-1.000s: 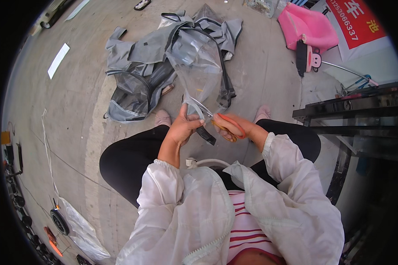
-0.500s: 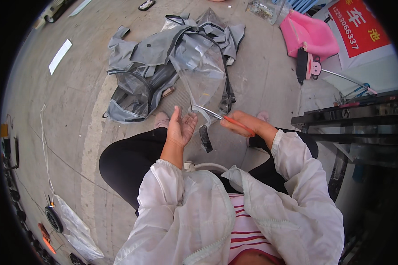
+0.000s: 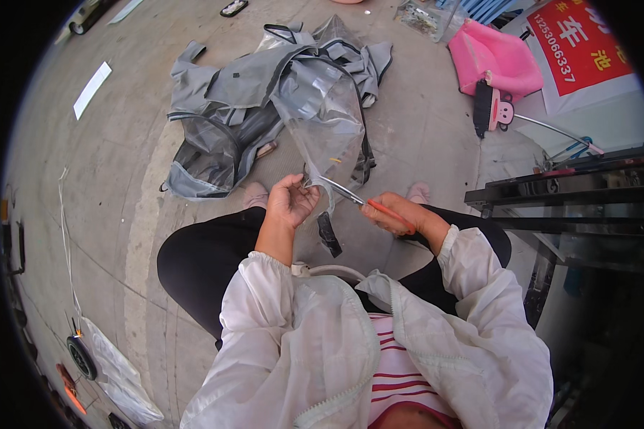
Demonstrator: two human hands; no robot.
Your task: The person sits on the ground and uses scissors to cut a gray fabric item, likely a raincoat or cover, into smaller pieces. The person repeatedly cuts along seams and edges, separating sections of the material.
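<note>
My right hand (image 3: 390, 213) is shut on orange-handled scissors (image 3: 347, 191), whose steel blades reach up-left into the lower end of a clear plastic panel (image 3: 322, 121). My left hand (image 3: 293, 204), fingers curled, grips that panel's edge beside the blade tips. A narrow translucent strip hangs there, and below it a black piece (image 3: 327, 234) dangles between my knees. The panel belongs to a crumpled heap of grey fabric (image 3: 243, 82) with dark edging and transparent sections, lying on the concrete in front of my feet.
A pink padded item (image 3: 494, 57), a monkey-faced object (image 3: 501, 111) and a red sign (image 3: 579, 43) are at upper right. A black metal frame (image 3: 551, 189) stands close on my right. A small wheel (image 3: 80, 357), cord and plastic sheet (image 3: 129, 382) lie at lower left.
My right hand has shifted down and right with the scissors. My left hand let go of the plastic, lay open briefly, and has curled back onto it near the blade tips.
</note>
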